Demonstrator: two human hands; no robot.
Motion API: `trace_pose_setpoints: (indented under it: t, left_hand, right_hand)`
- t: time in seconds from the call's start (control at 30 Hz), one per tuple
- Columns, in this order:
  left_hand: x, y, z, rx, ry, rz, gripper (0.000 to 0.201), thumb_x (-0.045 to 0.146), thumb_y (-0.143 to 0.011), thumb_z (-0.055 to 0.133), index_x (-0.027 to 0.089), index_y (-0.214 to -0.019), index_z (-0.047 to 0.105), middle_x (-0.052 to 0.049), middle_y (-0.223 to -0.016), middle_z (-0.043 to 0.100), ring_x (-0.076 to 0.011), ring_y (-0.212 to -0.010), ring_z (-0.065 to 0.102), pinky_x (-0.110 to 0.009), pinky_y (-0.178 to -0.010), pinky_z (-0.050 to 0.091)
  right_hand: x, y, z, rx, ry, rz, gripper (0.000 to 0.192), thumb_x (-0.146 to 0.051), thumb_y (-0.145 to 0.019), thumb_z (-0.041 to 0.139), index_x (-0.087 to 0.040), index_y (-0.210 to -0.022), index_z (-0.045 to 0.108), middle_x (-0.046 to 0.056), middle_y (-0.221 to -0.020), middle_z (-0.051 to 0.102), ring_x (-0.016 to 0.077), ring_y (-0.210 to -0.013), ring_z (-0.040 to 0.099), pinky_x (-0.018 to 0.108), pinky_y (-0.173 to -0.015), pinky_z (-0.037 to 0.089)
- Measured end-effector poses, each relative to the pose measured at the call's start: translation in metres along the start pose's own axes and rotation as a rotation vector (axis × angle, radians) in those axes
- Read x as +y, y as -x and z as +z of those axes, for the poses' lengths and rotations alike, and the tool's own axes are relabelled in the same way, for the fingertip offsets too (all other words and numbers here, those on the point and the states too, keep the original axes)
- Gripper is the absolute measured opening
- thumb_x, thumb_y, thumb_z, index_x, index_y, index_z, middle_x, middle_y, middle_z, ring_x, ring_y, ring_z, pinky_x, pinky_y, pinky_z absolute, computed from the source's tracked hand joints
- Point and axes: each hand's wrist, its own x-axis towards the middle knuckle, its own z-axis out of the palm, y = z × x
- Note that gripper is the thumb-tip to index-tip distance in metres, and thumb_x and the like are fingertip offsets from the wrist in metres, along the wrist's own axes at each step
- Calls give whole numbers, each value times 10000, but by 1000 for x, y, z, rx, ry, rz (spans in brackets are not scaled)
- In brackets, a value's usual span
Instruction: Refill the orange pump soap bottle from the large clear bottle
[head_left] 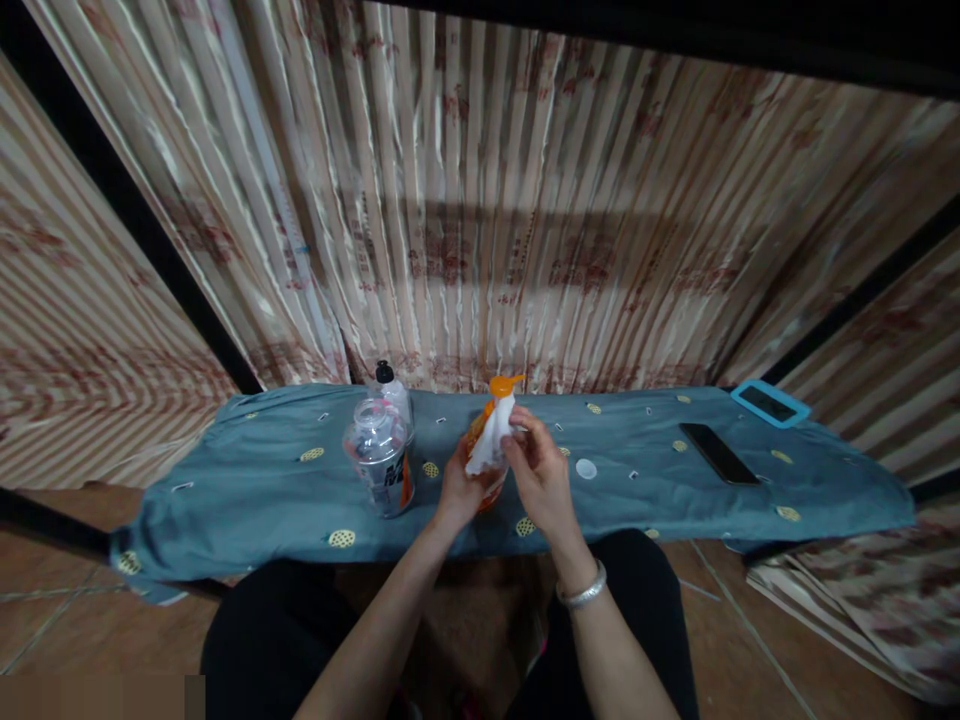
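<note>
Head view, seated person at a low table (247, 470) draped in a blue-grey patterned cloth (645, 490). The left hand (459, 490) wraps the lower body of an orange pump bottle (486, 450), its grip closed around the bottle, which stands near the table's front edge at centre. The right hand (541, 472) pinches a white wipe (491, 440) between thumb and fingers, its grip closed on the wipe and pressing it against the bottle's neck just below the orange pump head (504, 384). To the left, just beside the left hand, stands a clear plastic jar (379, 462) with a printed label; behind it, touching or nearly so, is a black-capped bottle (391, 392). To the right lie a small white disc (586, 468), a dark phone (718, 452) and, at the far corner, a blue-framed device (771, 403).

Risks, as judged from this arrangement:
1. Pressure from the wipe lands high on the bottle; if the left grip loosens, the bottle may tip forward off the nearby edge.
2. A push on the pump head may dispense liquid onto the cloth or wipe.
3. A sideways sweep of the left elbow may knock the clear jar, which stands close.
4. The loose cloth may slide under the bottle's base.
</note>
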Motion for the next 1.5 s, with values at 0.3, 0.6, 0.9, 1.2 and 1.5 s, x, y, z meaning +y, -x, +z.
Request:
trace_pose_setpoints:
  t: [0.3,0.6,0.9,1.2,1.5]
  left_hand:
    - [-5,6,6,-36,-41,-3,537,84,-576,722,186,-1084,581,-50,-1008,753,-207,-864,721,-301,-771,578]
    - [0,7,-3,-91,-30,-6,617,130,-615,785,207,-1190,574,-59,-1104,754,-226,-991,722,-371,-936,559]
    - [0,5,-4,-153,11,36,639,185,-629,778,198,-1235,577,-68,-1147,733,-244,-1032,704,-384,-959,545]
    - [1,5,-4,-113,-55,42,573,223,-677,785,209,-1208,567,-78,-1181,723,-227,-1068,691,-360,-983,529]
    - [-6,6,-3,-110,-63,65,594,192,-658,757,184,-1225,583,-83,-1177,725,-252,-1080,686,-374,-985,530]
  right_hand:
    - [8,-39,24,127,318,12,320,-468,-799,719,-186,-910,616,15,-858,612,202,-854,591,419,-843,486]
    - [29,-54,6,-271,49,79,339,-429,-799,759,-178,-984,627,-19,-796,654,137,-667,603,310,-646,507]
    - [21,-44,-7,-336,-79,76,402,-468,-855,711,-172,-1116,636,27,-927,707,165,-773,661,350,-726,542]
    - [9,-56,30,-4,179,43,253,-412,-842,708,-180,-901,626,-23,-756,642,152,-691,606,337,-703,482]
    - [26,-11,29,101,195,-6,414,-389,-826,675,-180,-1169,571,81,-1141,631,257,-1091,584,481,-966,466]
